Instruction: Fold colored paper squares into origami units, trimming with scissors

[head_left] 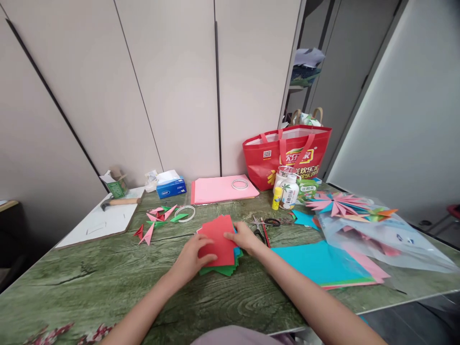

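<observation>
In front of me on the table lies a stack of coloured paper squares [220,239], red on top, with blue and green edges fanning out unevenly below. My left hand [196,254] is curled at the stack's left side, its thumb and fingers over the red sheet. On the opposite side my right hand [244,237] holds the right edge, thumb on top and the other fingers partly hidden. Just right of that hand are black-handled scissors [264,223] and a red pencil [265,234]. Folded pink, red and green paper pieces [158,218] lie to the left beside a tape roll [184,213].
Pink paper sheets [215,189] with another tape ring lie at the back, near a blue tissue box [171,187]. A glue stick [276,198], white bottles [289,190] and a red bag [287,148] stand back right. Blue sheets [319,262] lie right; a hammer [120,202] lies left.
</observation>
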### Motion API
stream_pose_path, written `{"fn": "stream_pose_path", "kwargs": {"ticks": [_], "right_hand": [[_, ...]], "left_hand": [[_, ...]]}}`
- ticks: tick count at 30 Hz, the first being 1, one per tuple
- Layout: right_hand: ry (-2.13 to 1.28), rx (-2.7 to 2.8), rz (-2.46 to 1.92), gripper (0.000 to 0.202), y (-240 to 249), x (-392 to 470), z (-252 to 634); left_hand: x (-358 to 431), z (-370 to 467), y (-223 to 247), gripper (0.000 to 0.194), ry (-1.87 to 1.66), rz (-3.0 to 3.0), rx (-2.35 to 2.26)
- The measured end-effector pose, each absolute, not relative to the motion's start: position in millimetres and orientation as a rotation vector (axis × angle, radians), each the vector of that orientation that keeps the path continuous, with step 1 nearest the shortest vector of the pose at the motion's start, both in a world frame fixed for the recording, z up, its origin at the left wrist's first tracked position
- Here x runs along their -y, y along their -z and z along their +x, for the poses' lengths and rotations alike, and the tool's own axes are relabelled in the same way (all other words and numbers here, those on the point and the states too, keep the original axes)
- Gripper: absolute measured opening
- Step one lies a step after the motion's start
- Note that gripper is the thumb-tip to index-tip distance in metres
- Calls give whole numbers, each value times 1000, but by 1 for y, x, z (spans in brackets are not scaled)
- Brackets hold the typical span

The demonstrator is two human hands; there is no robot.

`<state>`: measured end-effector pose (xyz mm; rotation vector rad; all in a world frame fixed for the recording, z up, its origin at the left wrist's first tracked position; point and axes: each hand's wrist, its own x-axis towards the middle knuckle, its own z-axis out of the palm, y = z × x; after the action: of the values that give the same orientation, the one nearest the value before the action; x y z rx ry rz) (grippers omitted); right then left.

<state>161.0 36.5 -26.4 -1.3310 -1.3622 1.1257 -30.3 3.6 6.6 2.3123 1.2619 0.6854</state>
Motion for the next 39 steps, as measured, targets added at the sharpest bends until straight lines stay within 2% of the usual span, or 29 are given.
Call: {"fn": "stream_pose_path", "kwargs": {"ticks": [1, 4, 5, 8, 11, 17, 19, 24, 27, 31, 34, 37, 39], "right_hand": [[-1128, 1375, -1255, 19, 24, -34, 158], [-1026, 1446, -968, 28, 8, -27, 153], [-996, 1464, -895, 28, 1, -26, 152], [-886, 1482, -870, 26, -10, -22, 155], [-837, 1457, -867, 38, -2, -19, 160], [-790, 1392, -1052, 76, 26, -3, 157], [-813, 1324, -1052, 82, 29, 2, 150], [-888, 1294, -1017, 72, 33, 6, 142], [-907, 1376, -1072, 66, 35, 8, 140], [-850, 1478, -1014, 79, 27, 14, 136], [-835, 1538, -968, 79, 19, 17, 137], [-837, 1512, -1020, 70, 17, 16, 143], [-827, 1499, -1057, 62, 20, 16, 146]], "left_hand": [[-7, -32, -5, 31, -838, 2243, -1353], [-17, -36, 0, 64, -1243, 1932, -1610], [-20, -36, 0, 63, -1263, 1861, -1572], [-21, -31, 1, 38, -1267, 1848, -1358], [-13, -24, 3, 32, -1311, 1882, -1347], [3, -12, 10, 62, -1267, 1881, -1359], [5, -8, 11, 67, -1326, 1863, -1344], [6, -7, 10, 73, -1403, 1809, -1404], [5, -8, 8, 83, -1400, 1799, -1405], [6, -6, 6, 97, -1433, 1753, -1333], [6, -8, 8, 102, -1447, 1747, -1337], [8, -12, 13, 108, -1374, 1802, -1305], [9, -14, 16, 104, -1275, 1841, -1281]]}}
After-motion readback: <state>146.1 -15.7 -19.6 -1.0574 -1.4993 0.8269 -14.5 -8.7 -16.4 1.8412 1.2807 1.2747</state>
